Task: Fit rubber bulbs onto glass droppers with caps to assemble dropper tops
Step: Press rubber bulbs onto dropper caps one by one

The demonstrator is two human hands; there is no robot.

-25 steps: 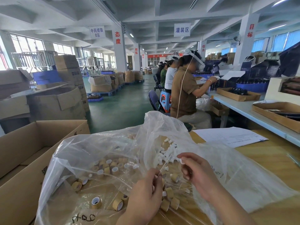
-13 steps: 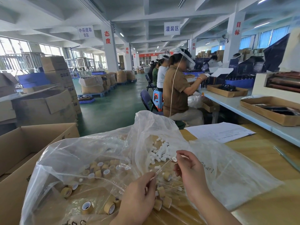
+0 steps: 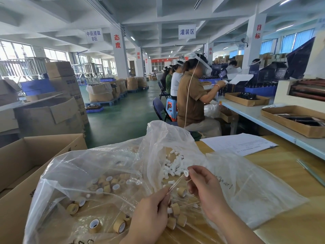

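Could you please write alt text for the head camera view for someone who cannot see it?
A person's left hand holds a glass dropper while the right hand pinches a white rubber bulb at its far end, over a clear plastic bag of tan caps.

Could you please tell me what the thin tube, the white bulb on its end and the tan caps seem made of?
Thin tube: clear, straight, glinting, likely glass. White bulb: opaque, matte, probably rubber. Tan caps: matte tan outside, perhaps wood-look or paper-wrapped; glossy white lining, likely plastic.
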